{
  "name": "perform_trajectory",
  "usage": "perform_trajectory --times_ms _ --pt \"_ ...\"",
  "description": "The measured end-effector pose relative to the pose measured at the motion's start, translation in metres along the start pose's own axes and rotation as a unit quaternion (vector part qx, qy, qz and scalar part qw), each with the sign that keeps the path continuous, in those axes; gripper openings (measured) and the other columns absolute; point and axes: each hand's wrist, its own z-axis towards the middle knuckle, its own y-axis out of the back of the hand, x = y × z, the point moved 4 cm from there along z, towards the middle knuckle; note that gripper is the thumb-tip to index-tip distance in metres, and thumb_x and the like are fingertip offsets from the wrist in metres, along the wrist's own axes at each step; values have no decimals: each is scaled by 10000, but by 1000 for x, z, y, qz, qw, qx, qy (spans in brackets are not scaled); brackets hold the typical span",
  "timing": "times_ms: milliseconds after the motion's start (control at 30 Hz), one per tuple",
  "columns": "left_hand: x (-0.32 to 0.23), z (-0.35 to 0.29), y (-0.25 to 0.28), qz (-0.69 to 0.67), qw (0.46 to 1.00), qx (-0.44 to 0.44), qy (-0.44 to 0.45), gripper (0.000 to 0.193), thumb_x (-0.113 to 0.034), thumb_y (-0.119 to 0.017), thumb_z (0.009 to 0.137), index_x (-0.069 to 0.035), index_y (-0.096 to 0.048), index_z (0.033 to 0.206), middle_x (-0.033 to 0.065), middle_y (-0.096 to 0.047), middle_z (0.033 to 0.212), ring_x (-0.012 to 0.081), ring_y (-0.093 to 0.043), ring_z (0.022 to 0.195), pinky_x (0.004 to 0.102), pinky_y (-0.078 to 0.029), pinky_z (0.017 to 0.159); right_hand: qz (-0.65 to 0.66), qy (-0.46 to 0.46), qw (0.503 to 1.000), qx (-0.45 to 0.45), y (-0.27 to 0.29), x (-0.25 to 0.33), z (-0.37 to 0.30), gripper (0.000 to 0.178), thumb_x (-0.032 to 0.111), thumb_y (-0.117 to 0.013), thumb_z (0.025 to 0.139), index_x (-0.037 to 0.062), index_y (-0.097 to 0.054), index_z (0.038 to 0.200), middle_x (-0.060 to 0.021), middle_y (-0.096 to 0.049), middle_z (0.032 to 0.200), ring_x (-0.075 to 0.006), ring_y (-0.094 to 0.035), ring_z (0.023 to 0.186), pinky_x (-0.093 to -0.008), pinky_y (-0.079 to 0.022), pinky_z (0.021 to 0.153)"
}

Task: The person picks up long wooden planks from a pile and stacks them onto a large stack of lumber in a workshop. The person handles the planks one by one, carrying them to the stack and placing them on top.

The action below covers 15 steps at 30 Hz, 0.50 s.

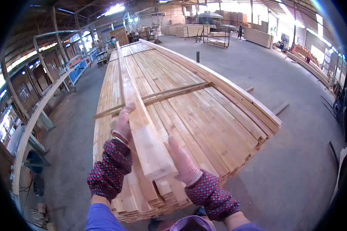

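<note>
A long, pale wooden beam [148,144] with a zigzag finger joint near its close end lies lengthwise above the stack of boards [204,111]. Gloved in pink, my left hand [123,122] grips the beam's left side, thumb side toward its top. My right hand [182,159], also in a pink glove, presses against the right side close to the squared end; its fingertips are partly hidden by the wood. Thin cross strips [173,91] lie across the stack under the beam.
At the stack's far end stands another person [113,40]. A long rail [40,111] on supports runs along the left, by a blue machine [79,71]. Wood offcuts [41,215] lie low at the left. Lumber bundles [258,37] stand at the back right.
</note>
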Motion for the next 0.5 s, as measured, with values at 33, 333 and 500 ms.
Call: perform_trajectory --times_ms 33,333,500 --pt "9 10 -14 -4 1000 0 1 313 -297 -558 945 -31 -599 1104 90 -669 944 209 -664 783 356 -576 704 10 -6 1000 -6 16 15 -7 763 611 -401 953 10 -373 1423 -143 -518 1362 -253 -561 1186 -402 -449 1011" --pt "123 74 -123 -31 999 -18 -1 351 -339 -617 900 -47 -602 1096 81 -658 956 208 -651 832 358 -558 764 -4 -1 998 -59 129 120 -59 696 581 -472 943 23 -457 1358 -119 -581 1274 -213 -605 1101 -382 -499 934" --pt "160 87 -205 -61 998 -12 22 361 -326 -591 900 -52 -582 1135 110 -646 988 262 -638 883 403 -544 812 -92 25 995 -22 172 187 -86 897 696 -432 891 -41 -374 1398 -147 -530 1339 -206 -560 1161 -344 -442 995"
